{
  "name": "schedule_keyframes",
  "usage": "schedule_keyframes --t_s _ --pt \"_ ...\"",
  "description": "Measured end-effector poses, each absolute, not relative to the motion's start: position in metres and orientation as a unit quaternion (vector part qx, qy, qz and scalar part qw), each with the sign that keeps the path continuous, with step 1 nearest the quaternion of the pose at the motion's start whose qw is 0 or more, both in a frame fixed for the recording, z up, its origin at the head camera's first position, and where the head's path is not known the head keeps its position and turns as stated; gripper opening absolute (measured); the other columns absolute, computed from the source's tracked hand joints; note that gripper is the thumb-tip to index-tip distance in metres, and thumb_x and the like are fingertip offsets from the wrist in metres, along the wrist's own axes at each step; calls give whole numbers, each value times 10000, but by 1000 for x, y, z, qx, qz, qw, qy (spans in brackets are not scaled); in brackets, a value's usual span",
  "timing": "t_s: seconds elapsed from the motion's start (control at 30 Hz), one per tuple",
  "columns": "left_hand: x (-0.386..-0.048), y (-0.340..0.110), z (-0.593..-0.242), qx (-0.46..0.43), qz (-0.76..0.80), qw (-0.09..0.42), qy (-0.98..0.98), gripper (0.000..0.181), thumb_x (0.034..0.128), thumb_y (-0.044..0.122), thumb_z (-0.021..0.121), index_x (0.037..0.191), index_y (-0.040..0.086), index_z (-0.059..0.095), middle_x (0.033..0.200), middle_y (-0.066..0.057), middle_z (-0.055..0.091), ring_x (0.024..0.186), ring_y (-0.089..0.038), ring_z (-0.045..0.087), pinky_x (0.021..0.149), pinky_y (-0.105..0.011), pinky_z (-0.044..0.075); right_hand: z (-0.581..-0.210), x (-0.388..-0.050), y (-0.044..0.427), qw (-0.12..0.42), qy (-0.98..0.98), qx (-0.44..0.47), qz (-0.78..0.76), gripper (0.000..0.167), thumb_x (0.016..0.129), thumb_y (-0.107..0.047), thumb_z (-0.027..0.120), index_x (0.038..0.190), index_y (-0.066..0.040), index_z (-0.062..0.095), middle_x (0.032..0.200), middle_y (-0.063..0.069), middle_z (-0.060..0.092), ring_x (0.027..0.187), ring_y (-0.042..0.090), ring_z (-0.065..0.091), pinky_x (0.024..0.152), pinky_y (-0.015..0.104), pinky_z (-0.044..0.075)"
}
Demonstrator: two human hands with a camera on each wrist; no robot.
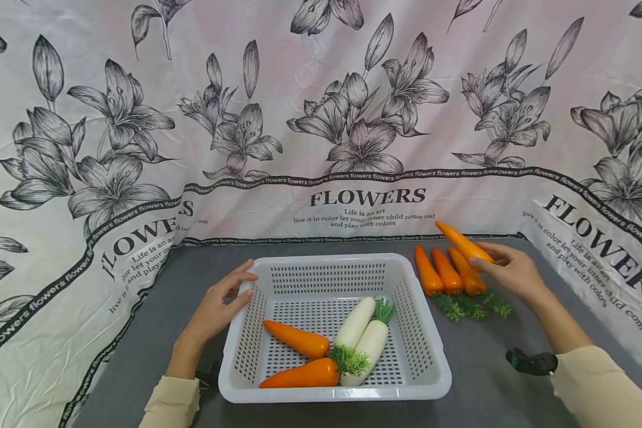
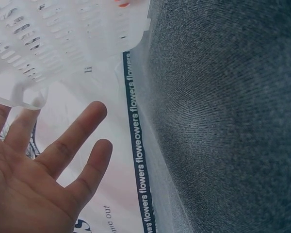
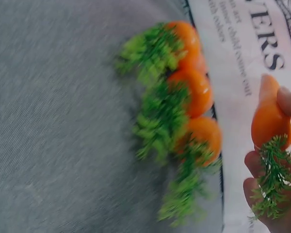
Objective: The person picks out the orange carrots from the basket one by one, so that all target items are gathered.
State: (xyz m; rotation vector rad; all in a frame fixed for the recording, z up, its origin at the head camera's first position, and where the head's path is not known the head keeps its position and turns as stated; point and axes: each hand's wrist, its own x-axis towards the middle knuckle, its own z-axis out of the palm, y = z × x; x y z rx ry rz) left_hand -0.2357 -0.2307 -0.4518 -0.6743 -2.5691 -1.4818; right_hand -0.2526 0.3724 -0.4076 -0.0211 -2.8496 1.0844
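My right hand [image 1: 513, 274] holds an orange carrot [image 1: 457, 241] raised above the table, its tip pointing up and left; in the right wrist view its green top [image 3: 274, 177] hangs beside the fingers. Just below lie three more carrots [image 1: 447, 274] in a row, leafy tops [image 3: 160, 114] toward me. My left hand [image 1: 219, 303] touches the left rim of a white plastic basket [image 1: 334, 393] near its far corner. Several of its fingers [image 2: 75, 138] are extended in the left wrist view. Inside the basket are two carrots [image 1: 298, 340] and two white radishes [image 1: 371, 351] with green tops.
The basket stands on a dark grey table [image 1: 492, 380]. A white flower-printed cloth [image 1: 364, 208] hangs behind and along both sides. A black wrist device [image 1: 532, 361] is by the right sleeve [image 1: 599, 380].
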Motion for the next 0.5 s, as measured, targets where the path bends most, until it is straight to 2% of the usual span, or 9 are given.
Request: schedule_keyframes --t_s 0.2,0.33,0.5 --pt "-237 -231 -451 -225 -493 48 -839 331 1018 190 617 1341 118 613 1675 -64 317 1031 -387 686 641 -280 616 -423 -250 390 55 -942 -48 328 730 988 -536 586 1496 -23 480 1315 346 569 1069 415 584 674 309 463" --pt "-237 -232 -452 -227 -494 47 -838 330 1020 185 613 1343 119 611 1675 -69 317 1027 -379 692 636 -276 615 -431 -246 399 41 -949 -63 306 774 990 -558 561 1490 24 461 1317 392 557 1096 490 571 708 398 484" --pt "-238 -232 -454 -232 -495 46 -836 332 1022 182 608 1348 120 606 1675 -70 316 1043 -388 696 640 -284 618 -441 -244 405 28 -956 -69 284 795 992 -573 544 1480 48 457 1321 402 559 1082 508 587 741 492 517"
